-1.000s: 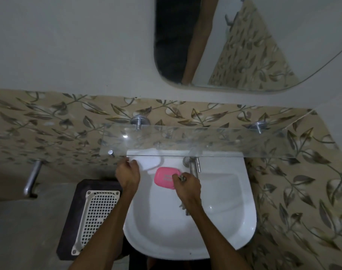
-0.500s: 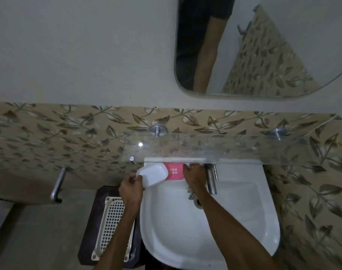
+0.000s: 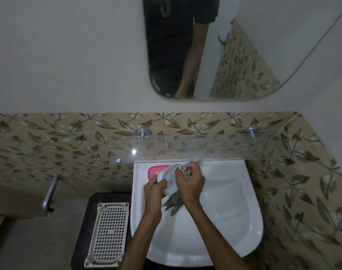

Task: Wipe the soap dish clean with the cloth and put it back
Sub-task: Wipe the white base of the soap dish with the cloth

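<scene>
Soap dish (image 3: 169,179): white, held above the basin (image 3: 234,211) at approx. 11 o'clock of the bowl, just below the front edge of the glass shelf (image 3: 205,148). Left hand (image 3: 154,189) grips the dish's lower end, fingers curled round it. Right hand (image 3: 189,182) is clenched on a bunched, patterned cloth (image 3: 174,203) and presses it against the dish's upper/right side; a loose tail of cloth hangs out below the hands, toward 6 o'clock.

Change vs. 0.5 s ago: then, the right hand was up at the basin's back ledge beside the pink soap (image 3: 156,170), and only the left hand was on the dish. Now the soap lies by itself on the ledge at 10–11 o'clock, partly hidden behind the dish, and the right hand has come over to meet the dish w/ the cloth. At 1.0 s ago the soap was lower, over the bowl, near the right hand.

Meaning for task: soap appears parked out of the way; dish and cloth are now in contact, so the wiping step looks just begun or in progress. Return of the dish is not yet done. Whether the dish is clean yet cannot be told; its inner face is hidden by the right hand.

Other items: white lattice tray (image 3: 107,232) on a dark stand at 8 o'clock; mirror (image 3: 244,45) at 12 o'clock.
</scene>
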